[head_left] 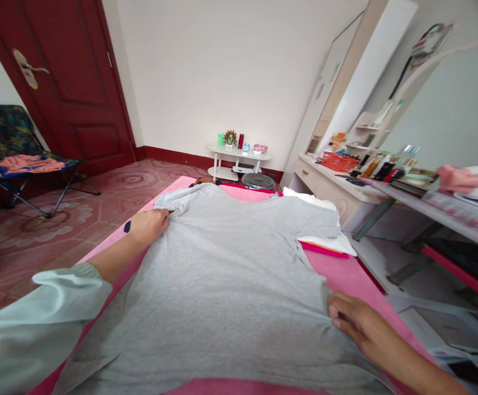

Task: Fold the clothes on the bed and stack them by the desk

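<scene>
i judge grey shirt (pixel 230 274) light, limp, best held edgewise: left hand (pixel 148 226) pinches its sleeve (pixel 179 202), right hand (pixel 356 317) its side (pixel 320 300).

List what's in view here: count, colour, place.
Shirt: one, grey, spread across the middle
Flat surface: one, pink, under the shirt
Folded clothes: count unclear, white, orange and pink, under the shirt's right sleeve
Door: one, dark red, back left
Folding chair: one, dark patterned, left
Cloth: count unclear, pink and blue, on the chair
Side table: one, white, back wall
Small items: five, mixed colours, on the side table
Round item: one, dark, by the side table
Dresser: one, white, right
Basket: one, orange, on the dresser
Bottles: several, mixed colours, on the dresser
Mirror: one, white-framed, above the dresser
Left grip: one, bare, on the shirt's left sleeve
Right grip: one, bare, on the shirt's right edge
</scene>
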`<act>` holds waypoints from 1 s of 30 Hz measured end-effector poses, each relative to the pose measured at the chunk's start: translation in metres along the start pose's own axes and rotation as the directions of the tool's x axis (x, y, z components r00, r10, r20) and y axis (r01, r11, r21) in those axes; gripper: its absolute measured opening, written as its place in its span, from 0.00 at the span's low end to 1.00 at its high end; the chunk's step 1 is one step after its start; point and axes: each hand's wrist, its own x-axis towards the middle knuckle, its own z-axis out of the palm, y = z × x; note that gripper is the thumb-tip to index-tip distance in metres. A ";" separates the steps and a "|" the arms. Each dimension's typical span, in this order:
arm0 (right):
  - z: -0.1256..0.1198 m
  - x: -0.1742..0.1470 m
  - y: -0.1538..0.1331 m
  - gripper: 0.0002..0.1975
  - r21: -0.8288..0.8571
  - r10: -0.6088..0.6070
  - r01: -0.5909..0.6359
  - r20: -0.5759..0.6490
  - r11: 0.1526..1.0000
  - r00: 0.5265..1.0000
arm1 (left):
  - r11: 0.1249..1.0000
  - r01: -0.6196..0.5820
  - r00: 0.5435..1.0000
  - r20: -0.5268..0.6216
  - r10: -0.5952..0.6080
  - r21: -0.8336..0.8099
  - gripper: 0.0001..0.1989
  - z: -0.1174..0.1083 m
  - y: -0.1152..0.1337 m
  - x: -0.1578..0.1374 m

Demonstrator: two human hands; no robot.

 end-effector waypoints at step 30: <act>-0.034 0.007 -0.014 0.06 0.027 0.121 -0.121 0.006 0.992 0.993 | 0.370 -0.442 0.536 0.090 0.839 -0.817 0.08 -0.072 0.109 -0.161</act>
